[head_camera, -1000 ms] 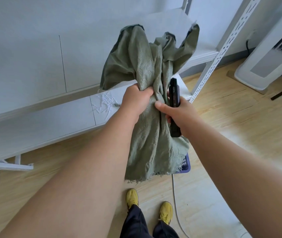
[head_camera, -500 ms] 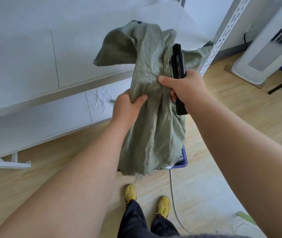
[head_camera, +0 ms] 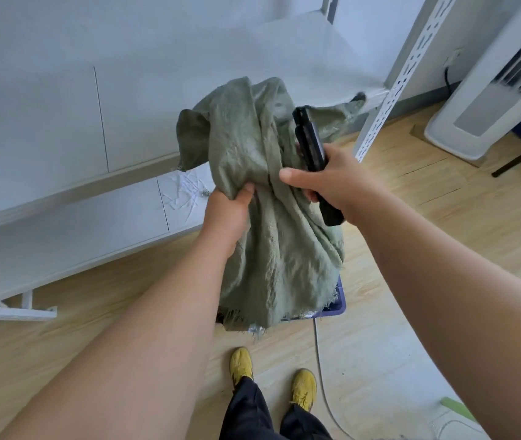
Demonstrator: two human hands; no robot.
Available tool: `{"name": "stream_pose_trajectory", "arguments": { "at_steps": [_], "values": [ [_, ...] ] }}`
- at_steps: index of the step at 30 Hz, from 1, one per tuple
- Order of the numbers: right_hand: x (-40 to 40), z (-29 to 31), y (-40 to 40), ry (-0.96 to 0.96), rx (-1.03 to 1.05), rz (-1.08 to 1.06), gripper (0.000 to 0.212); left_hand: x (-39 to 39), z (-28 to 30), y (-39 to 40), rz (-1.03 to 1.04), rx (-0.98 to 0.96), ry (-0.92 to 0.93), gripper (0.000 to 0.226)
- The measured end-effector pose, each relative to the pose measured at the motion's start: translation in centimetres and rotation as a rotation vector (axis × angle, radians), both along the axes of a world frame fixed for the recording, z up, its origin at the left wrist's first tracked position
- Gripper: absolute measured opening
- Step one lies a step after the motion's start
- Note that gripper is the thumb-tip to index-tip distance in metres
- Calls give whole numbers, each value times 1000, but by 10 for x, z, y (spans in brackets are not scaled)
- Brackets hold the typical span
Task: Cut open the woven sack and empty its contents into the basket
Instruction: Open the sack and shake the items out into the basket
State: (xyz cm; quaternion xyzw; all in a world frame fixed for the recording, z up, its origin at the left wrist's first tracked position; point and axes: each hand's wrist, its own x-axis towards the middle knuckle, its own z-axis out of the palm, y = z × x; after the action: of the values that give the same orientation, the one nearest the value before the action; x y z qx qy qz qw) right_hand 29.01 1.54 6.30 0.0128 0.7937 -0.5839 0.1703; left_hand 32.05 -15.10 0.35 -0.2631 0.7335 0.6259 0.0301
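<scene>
A: What is seen nearest the camera?

B: Two yellow shoes (head_camera: 272, 376) and dark trouser legs (head_camera: 253, 414) are seen on a wooden floor (head_camera: 427, 249), with a grey cable (head_camera: 319, 369) laid just to the right of them. A green strip (head_camera: 456, 408) is caught at the lower right edge.

A: And the basket?

B: A blue basket (head_camera: 340, 304) is set on the floor just ahead of the shoes. Only its right corner is shown; the rest is covered by the sack (head_camera: 272, 249).

A: Where is the sack held?

B: It is held up over the basket, its frayed open edge hung down to the basket's rim. Nothing can be seen dropping out, and the basket's inside is hidden.

A: How is it gripped?

B: The cloth is bunched and clutched in the left hand (head_camera: 226, 214), fingers curled round a fold. By the right hand (head_camera: 332, 182) a black knife (head_camera: 311, 154) is gripped, while the thumb is pressed on the sack beside it. The knife's top end is pointed up and away; whether a blade is out cannot be told.

A: What is behind?

B: A low white shelf (head_camera: 62, 236) is seen, with white scraps (head_camera: 186, 192) scattered on it. A perforated white upright (head_camera: 389, 100) is stood to the right, and a white appliance (head_camera: 491, 100) farther right.
</scene>
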Motion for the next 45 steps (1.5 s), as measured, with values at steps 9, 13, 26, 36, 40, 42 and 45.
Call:
{"name": "stream_pose_trajectory", "arguments": {
  "at_steps": [9, 13, 26, 36, 40, 42, 45],
  "values": [
    [23, -66, 1, -81, 262, -20, 40, -1, -12, -9, 118, 256, -123, 62],
    [20, -70, -2, -143, 103, -214, 20, 5, -9, -9, 10, 252, -56, 59],
    [13, -30, -24, 65, 60, -21, 35, 22, -17, 11, 50, -52, 51, 45],
    [20, -48, -11, -28, -2, -71, 31, 4, 20, 6, 55, 114, 147, 39],
    [4, -30, -13, 37, -5, -63, 32, -9, 35, 2, 40, 163, 217, 47],
    [0, -25, -13, 31, -19, -57, 33, -15, 41, -1, -6, 160, 260, 47],
    [-7, -17, -13, 79, -108, -108, 29, -25, 52, -2, -43, 180, 340, 44]
  ]
}}
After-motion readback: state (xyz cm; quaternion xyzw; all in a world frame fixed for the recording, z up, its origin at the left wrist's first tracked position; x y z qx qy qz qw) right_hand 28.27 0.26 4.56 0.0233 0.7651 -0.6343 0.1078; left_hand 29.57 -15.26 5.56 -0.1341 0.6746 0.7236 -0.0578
